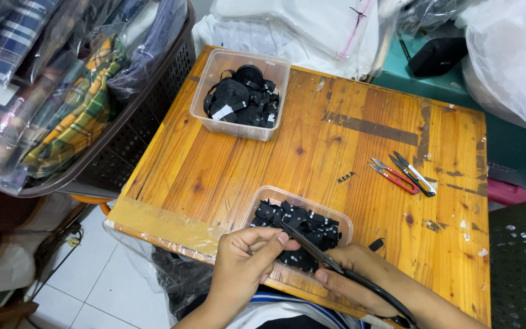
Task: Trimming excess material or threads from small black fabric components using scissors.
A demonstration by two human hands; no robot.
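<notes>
While pinching a black strip's end over the near tub (263, 204) at 6 o'clock, left hand (245, 259) closed; right hand (360, 280) wrapped around scissors (312, 250), blades parted at strip for cutting above counter (336, 146).

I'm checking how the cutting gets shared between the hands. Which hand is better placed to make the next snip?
Probably the right hand: it grips the black scissors, whose blades point at the left hand's fingertips. The left hand pinches something small over the near tub of black pieces, so it feeds.
</notes>
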